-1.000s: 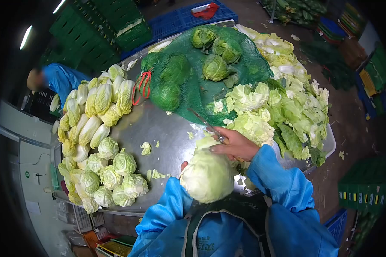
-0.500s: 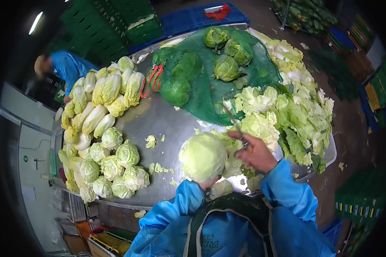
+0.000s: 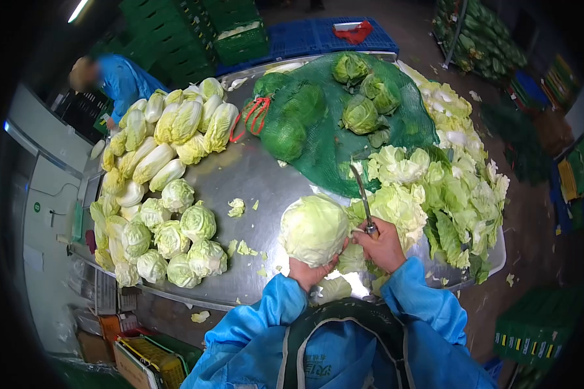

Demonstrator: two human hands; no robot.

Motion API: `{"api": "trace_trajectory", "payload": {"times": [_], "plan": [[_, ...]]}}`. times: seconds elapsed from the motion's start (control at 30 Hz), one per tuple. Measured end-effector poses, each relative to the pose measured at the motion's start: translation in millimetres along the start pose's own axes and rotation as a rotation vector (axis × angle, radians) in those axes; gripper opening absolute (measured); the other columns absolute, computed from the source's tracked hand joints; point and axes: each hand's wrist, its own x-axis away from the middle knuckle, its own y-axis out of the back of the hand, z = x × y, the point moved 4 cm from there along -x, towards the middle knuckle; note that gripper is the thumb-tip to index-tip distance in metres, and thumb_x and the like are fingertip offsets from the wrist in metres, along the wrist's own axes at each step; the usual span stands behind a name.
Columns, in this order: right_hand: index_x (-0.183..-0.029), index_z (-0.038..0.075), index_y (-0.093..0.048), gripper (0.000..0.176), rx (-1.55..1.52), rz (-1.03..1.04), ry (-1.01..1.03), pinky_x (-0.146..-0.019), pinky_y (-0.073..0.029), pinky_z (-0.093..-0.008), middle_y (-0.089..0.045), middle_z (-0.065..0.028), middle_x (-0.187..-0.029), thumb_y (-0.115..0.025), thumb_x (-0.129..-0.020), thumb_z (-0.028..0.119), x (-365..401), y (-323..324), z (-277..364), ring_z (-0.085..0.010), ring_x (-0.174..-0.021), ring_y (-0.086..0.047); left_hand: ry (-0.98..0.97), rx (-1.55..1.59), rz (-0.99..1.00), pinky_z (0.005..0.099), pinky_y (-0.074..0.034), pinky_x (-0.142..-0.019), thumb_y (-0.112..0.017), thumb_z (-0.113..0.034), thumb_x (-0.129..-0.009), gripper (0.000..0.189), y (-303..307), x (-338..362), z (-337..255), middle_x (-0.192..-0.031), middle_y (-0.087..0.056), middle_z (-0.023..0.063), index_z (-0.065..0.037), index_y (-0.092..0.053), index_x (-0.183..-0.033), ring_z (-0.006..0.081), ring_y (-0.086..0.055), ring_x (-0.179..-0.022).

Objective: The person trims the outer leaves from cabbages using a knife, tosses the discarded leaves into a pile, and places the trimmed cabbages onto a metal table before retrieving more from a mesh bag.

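Note:
A pale green cabbage (image 3: 314,228) rests in my left hand (image 3: 310,272), whose fingers curl round its lower right side. In my right hand (image 3: 384,246) is a knife (image 3: 363,198) with a wooden handle, its narrow dark blade pointing up and away from me. The right thumb and fingertips come close to the cabbage's right side. Loose trimmed leaves (image 3: 352,257) lie on the metal table (image 3: 253,188) beneath and between my hands. Just beyond the knife, a heap of cut-off cabbage leaves (image 3: 396,201) spreads to the right.
Trimmed round cabbages (image 3: 171,237) and napa cabbages (image 3: 175,123) are piled on the left. A green mesh sack (image 3: 318,142) with darker cabbages (image 3: 362,114) lies at the back. Another person (image 3: 126,81) bends over beyond the left end. Green crates (image 3: 169,39) stand behind.
My right hand has moved in from the right to beside the cabbage, bringing the knife upright. The cabbage has turned and shows more of my left hand. The whole view has shifted slightly.

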Motion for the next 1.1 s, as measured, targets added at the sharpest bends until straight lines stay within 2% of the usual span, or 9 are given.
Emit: {"api": "trace_trajectory", "payload": {"times": [0.17, 0.37, 0.43, 0.47, 0.63, 0.7, 0.8, 0.9, 1.1], "plan": [[-0.101, -0.002, -0.06, 0.018, 0.059, 0.54, -0.07, -0.04, -0.04, -0.0216, -0.067, -0.0065, -0.076, -0.062, -0.085, 0.005, 35.7, -0.9, 46.9, -0.0062, -0.046, -0.053, -0.127, -0.084, 0.022, 0.0549, -0.047, -0.087, -0.035, -0.064, -0.088, 0.07, 13.5, 0.8, -5.5, -0.144, -0.041, 0.0095, -0.02, -0.036, -0.143, 0.0387, -0.043, -0.127], [-0.14, 0.0, -0.036, 0.067, -0.015, 0.1, -0.01, -0.043, -0.04, -0.0184, -0.06, -0.0089, -0.122, -0.065, -0.08, 0.002, 9.8, 16.0, 26.7, -0.0039, -0.047, -0.047, -0.383, -0.46, -0.12, 0.0536, -0.036, -0.104, -0.036, -0.067, -0.086, 0.073, -42.3, 8.0, -5.9, -0.141, -0.046, 0.0088, -0.02, -0.04, -0.141, 0.0303, -0.043, -0.13], [-0.138, 0.001, -0.04, 0.066, 0.113, 0.194, 0.104, -0.087, -0.048, -0.0291, -0.047, -0.0161, -0.137, -0.071, -0.08, 0.008, 13.0, -7.1, 33.3, -0.0188, -0.109, -0.057, -0.381, -0.485, -0.054, 0.0525, -0.034, -0.106, -0.036, -0.069, -0.087, 0.074, -41.1, 8.8, -2.5, -0.142, -0.045, 0.0093, -0.019, -0.039, -0.142, 0.0303, -0.043, -0.13], [-0.139, 0.0, -0.039, 0.072, -0.018, 0.242, 0.154, -0.106, -0.034, -0.0342, -0.042, -0.0197, -0.141, -0.075, -0.077, 0.009, 13.9, -22.0, 37.8, -0.0248, -0.131, -0.038, -0.408, -0.526, -0.102, 0.0529, -0.034, -0.107, -0.035, -0.07, -0.087, 0.076, -39.9, 8.4, -1.8, -0.142, -0.045, 0.0094, -0.018, -0.038, -0.142, 0.0307, -0.043, -0.13], [-0.137, -0.002, -0.041, 0.075, 0.428, 0.127, 0.439, -0.107, -0.033, -0.0347, -0.04, -0.025, -0.141, -0.078, -0.074, 0.014, -0.3, -37.7, 23.3, -0.028, -0.134, -0.036, -0.432, -0.603, -0.169, 0.0538, -0.035, -0.106, -0.037, -0.068, -0.089, 0.075, -47.7, 18.8, 1.9, -0.142, -0.044, 0.0096, -0.015, -0.036, -0.143, 0.0305, -0.045, -0.129], [-0.138, 0.002, -0.042, 0.07, 0.291, 0.188, 0.497, -0.087, -0.048, -0.0297, -0.056, -0.0204, -0.124, -0.075, -0.078, 0.016, -8.0, -37.6, 17.1, -0.0236, -0.107, -0.059, -0.385, -0.66, -0.167, 0.0544, -0.036, -0.105, -0.039, -0.065, -0.09, 0.073, -52.3, 27.6, 3.2, -0.143, -0.043, 0.0101, -0.016, -0.034, -0.144, 0.0305, -0.044, -0.129], [-0.139, 0.006, -0.043, 0.068, 0.099, 0.275, 0.014, -0.056, -0.047, -0.022, -0.065, -0.0075, -0.091, -0.074, -0.079, 0.014, -3.5, -30.0, 21.1, -0.0114, -0.063, -0.059, -0.432, -0.654, -0.167, 0.0559, -0.036, -0.105, -0.039, -0.065, -0.09, 0.074, -62.0, 45.9, 7.7, -0.144, -0.042, 0.0106, -0.015, -0.031, -0.145, 0.0313, -0.043, -0.13], [-0.139, 0.01, -0.044, 0.066, -0.113, 0.287, -0.019, -0.041, -0.033, -0.0186, -0.056, 0.0037, -0.07, -0.073, -0.08, 0.011, -6.7, -29.9, 17.1, -0.0029, -0.044, -0.039, -0.399, -0.655, -0.127, 0.0566, -0.036, -0.104, -0.041, -0.062, -0.091, 0.073, -60.3, 55.9, 3.5, -0.144, -0.042, 0.0103, -0.014, -0.03, -0.145, 0.0319, -0.044, -0.129], [-0.136, 0.005, -0.046, 0.063, 0.17, 0.328, 0.023, -0.068, -0.047, -0.0246, -0.062, -0.0068, -0.094, -0.072, -0.079, 0.009, -0.1, -44.6, 32.8, -0.0132, -0.075, -0.058, -0.324, -0.558, -0.114, 0.0559, -0.037, -0.104, -0.038, -0.061, -0.092, 0.071, -46.8, 56.4, -3.8, -0.143, -0.042, 0.0105, -0.014, -0.031, -0.145, 0.0318, -0.044, -0.129]]}}
